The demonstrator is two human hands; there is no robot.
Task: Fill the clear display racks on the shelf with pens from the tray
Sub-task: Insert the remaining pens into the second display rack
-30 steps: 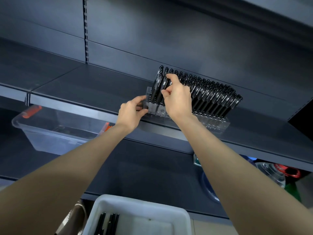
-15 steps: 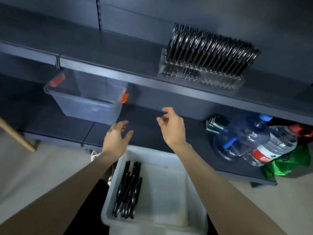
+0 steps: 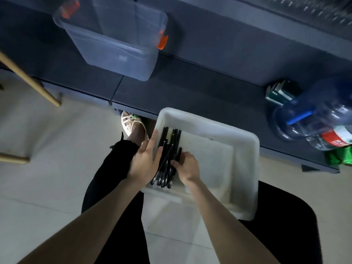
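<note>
A white plastic tray (image 3: pixel 245 149) sits below me, in front of the dark shelving. Several black pens (image 3: pixel 168 147) lie bunched along its left side. My left hand (image 3: pixel 145 159) lies flat on the left of the bunch, fingers straight over the tray's left wall and touching the pens. My right hand (image 3: pixel 187 169) is on the right of the bunch, its fingers curled round some pens near their lower ends. The clear display rack (image 3: pixel 312 8) shows only as a blurred strip at the top right edge.
A clear storage box with orange clips (image 3: pixel 114 40) sits on the lower shelf (image 3: pixel 200 86). At the right are large water bottles (image 3: pixel 312 119), a small green box (image 3: pixel 280 92) and a green bag (image 3: pixel 341 155). A wooden leg (image 3: pixel 28 79) slants at the left. My sandalled foot (image 3: pixel 131 124) stands by the tray.
Both hands left the rack on the upper shelf and came down into the tray. My view tilted down with them. The right hand now grips pens; the left rests against the bunch.
</note>
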